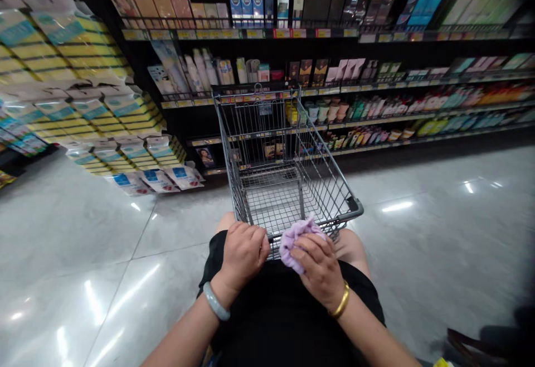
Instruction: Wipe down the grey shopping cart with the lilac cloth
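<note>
In front of my body stands a metal shopping cart (pixel 273 202) with nothing visible in its wire basket. My left hand (pixel 246 250) is closed over the near rim of the cart, a pale bangle at its wrist. A crumpled lilac cloth (pixel 296 238) is bunched under the fingers of my right hand (pixel 318 264), against the same near rim. My right fingers are curled over the cloth, and part of the rim beneath is hidden by it. A gold bangle circles my right wrist.
Shelves (pixel 251 33) of boxes, bottles and tubes run along the far side, just beyond the cart. At left hang several rows of yellow-and-blue packs (pixel 62 38). Shiny grey floor (pixel 418 216) lies on both sides. A dark strap-like object (pixel 468 342) appears at lower right.
</note>
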`<state>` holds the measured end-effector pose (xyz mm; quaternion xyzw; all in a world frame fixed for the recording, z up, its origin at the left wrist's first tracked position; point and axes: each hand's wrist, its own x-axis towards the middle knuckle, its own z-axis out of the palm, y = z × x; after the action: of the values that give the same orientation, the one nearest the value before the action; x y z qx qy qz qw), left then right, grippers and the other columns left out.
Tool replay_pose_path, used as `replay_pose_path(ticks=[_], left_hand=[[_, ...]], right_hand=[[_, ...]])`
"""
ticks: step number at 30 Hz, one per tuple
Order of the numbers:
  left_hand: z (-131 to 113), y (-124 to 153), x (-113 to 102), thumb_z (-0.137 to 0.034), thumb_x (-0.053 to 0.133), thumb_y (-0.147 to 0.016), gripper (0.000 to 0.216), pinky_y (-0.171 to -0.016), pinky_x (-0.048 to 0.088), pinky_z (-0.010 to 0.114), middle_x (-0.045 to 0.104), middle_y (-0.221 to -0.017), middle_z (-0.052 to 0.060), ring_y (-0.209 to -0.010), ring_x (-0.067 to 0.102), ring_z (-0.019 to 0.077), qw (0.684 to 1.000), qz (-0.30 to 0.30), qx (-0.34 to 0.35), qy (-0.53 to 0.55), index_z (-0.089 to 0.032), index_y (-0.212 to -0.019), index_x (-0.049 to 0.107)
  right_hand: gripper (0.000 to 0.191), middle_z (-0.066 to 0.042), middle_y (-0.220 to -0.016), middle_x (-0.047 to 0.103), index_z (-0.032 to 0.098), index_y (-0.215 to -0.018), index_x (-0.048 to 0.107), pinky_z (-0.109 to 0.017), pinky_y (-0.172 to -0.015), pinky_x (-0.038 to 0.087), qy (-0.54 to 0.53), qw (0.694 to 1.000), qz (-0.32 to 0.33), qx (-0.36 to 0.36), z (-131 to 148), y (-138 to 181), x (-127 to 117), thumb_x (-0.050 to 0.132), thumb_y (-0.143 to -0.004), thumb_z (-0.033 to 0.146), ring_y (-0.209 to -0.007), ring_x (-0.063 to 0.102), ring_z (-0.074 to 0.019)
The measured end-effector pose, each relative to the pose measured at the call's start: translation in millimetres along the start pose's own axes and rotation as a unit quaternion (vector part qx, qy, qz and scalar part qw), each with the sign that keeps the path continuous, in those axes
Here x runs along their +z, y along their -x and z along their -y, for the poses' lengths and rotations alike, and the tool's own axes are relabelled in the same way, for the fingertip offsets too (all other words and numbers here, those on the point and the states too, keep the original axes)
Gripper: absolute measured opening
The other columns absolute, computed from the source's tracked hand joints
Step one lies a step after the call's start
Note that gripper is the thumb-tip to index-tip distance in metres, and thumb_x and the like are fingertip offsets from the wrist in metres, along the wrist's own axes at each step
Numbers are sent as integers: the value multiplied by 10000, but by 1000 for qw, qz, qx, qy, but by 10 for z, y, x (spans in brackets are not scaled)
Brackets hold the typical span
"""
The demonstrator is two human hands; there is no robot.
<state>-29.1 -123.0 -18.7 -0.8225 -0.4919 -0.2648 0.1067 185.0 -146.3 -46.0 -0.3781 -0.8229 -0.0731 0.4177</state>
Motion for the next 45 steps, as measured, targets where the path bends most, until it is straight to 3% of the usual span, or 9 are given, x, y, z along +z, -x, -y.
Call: replay_pose_path(ticks=[5,11,15,18,23,29,35,42,45], left_hand=[[12,-6,22,-206,507,-874,167,-763,398,397,588,-661,28,-697,516,206,1000,-17,1,-9,-202,-732,596],[16,-17,13,-211,497,-887,178,-754,393,401,574,-658,29,-697,508,212,1000,-3,11,-18,-202,-733,586],[26,-6,0,-209,503,-892,147,-778,391,400,598,-686,29,-717,514,211,1000,-1,16,-9,-203,-778,595],[36,-2,13,-205,510,-889,126,-784,392,394,610,-697,28,-716,515,205,1000,-7,17,-2,-202,-796,595],[23,-19,24,-200,508,-883,124,-780,390,391,613,-693,29,-715,529,204,1000,-11,17,-4,-205,-789,588],[6,-39,15,-236,505,-886,173,-730,375,380,554,-636,21,-666,497,199,1000,-13,24,-14,-217,-717,536],[10,-9,11,-224,502,-895,171,-750,371,392,562,-664,31,-693,490,211,1000,4,24,-20,-211,-727,527],[-86,-68,12,-208,489,-906,185,-756,357,402,563,-656,22,-690,480,210,1000,4,-10,-21,-212,-725,527],[-168,-106,30,-208,494,-906,191,-734,345,402,566,-664,28,-678,477,209,1000,17,-15,-20,-211,-717,514]], right_hand=[[323,-65,-1087,613,233,-1013,621,-508,-1035,421,-4,992,-47,114,-101,11,-100,597,-745,56,-1125,539,-262],[437,-71,-1129,570,226,-1098,569,-468,-979,477,-152,979,51,129,123,-6,-56,595,-687,79,-1102,530,-252],[471,-94,-1183,517,218,-1157,520,-454,-977,482,-144,968,-38,204,102,-25,-63,562,-722,43,-1121,520,-235],[442,-91,-1191,507,231,-1150,538,-478,-1005,461,-99,975,-64,189,84,-72,-52,574,-749,47,-1147,505,-243],[367,-85,-1146,548,229,-1100,590,-467,-997,479,-82,983,-30,161,160,-148,-25,583,-764,81,-1121,526,-242],[323,-74,-1139,558,246,-1084,605,-469,-1044,448,-91,986,-68,120,242,-401,-69,599,-793,107,-1155,522,-238],[284,-43,-1129,622,252,-1067,637,-477,-1037,405,-36,998,39,40,26,-379,64,613,-796,169,-1132,511,-246],[356,-85,-1138,580,223,-1064,648,-509,-1052,404,9,989,-12,149,-132,-346,-66,585,-744,80,-1154,488,-270],[340,-70,-1139,581,232,-1060,643,-488,-1081,403,-62,991,10,115,-49,-366,-21,583,-757,90,-1162,497,-246]])
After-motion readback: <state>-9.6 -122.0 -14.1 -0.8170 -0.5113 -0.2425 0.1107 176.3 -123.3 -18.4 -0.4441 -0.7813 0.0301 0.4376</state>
